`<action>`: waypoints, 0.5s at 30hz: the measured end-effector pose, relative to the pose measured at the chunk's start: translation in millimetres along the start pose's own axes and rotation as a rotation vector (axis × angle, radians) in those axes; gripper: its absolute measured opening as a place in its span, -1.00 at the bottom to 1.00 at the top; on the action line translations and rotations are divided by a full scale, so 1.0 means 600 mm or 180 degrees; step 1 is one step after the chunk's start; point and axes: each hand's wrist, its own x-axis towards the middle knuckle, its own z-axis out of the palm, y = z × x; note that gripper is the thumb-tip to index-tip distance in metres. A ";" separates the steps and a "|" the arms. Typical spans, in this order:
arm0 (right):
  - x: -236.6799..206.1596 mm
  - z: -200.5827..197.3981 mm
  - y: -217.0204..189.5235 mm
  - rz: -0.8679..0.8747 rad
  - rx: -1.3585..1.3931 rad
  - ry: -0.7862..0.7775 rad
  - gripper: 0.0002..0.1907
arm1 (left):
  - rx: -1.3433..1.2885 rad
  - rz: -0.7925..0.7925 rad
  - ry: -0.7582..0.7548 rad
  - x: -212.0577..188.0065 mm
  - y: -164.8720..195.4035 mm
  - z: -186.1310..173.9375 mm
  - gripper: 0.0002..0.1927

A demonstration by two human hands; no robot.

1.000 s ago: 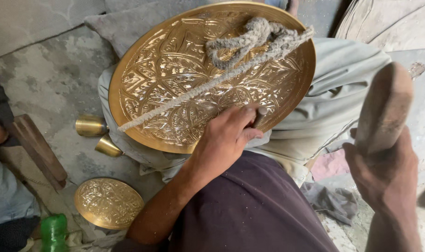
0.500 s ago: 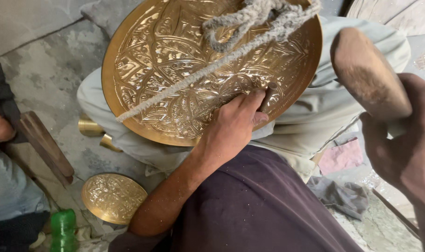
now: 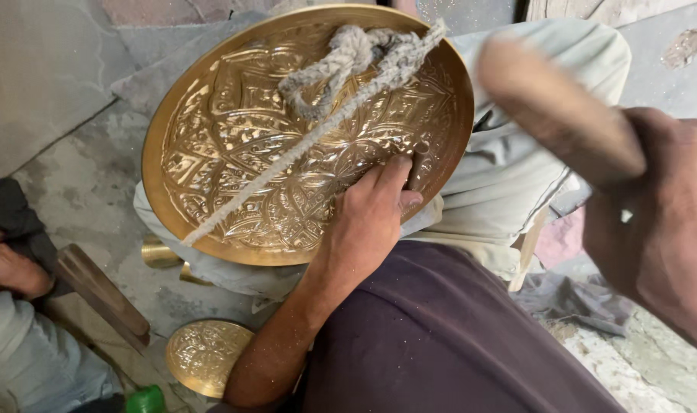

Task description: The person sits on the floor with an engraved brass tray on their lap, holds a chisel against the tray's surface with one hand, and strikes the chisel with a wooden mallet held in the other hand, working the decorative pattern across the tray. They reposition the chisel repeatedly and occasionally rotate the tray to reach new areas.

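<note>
A large round brass tray (image 3: 211, 145) with embossed patterns rests tilted on my lap. A thick knotted rope (image 3: 329, 84) lies diagonally across its face. My left hand (image 3: 368, 218) presses on the tray's lower right part, fingers against the embossed surface near the rim. My right hand (image 3: 658, 222) is raised at the right, blurred, gripping a wooden mallet (image 3: 555, 111) whose head points up and left above the tray's right edge.
A smaller embossed brass plate (image 3: 203, 356) lies on the concrete floor at lower left, with two small brass cups (image 3: 159, 252) nearby. Another person's hand (image 3: 8, 268) and a wooden tool (image 3: 104, 294) are at the left. A green bottle cap (image 3: 146, 399) shows at the bottom.
My right hand has swung the mallet from upright at the right toward the tray, tipping its head leftward. The left hand stays on the tray.
</note>
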 end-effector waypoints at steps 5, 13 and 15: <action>-0.002 0.008 -0.002 0.0046 -0.0668 -0.0489 -0.51 | -0.0233 -0.0207 -0.0032 -0.001 0.004 0.000 -0.69; -0.007 0.014 0.007 0.0017 -0.0447 -0.0551 -0.57 | 0.0039 0.0051 0.0097 0.000 0.009 -0.004 -0.61; -0.007 0.013 0.007 0.0007 -0.0144 -0.0290 -0.54 | 0.0102 -0.0094 0.0017 -0.002 0.009 -0.003 -0.64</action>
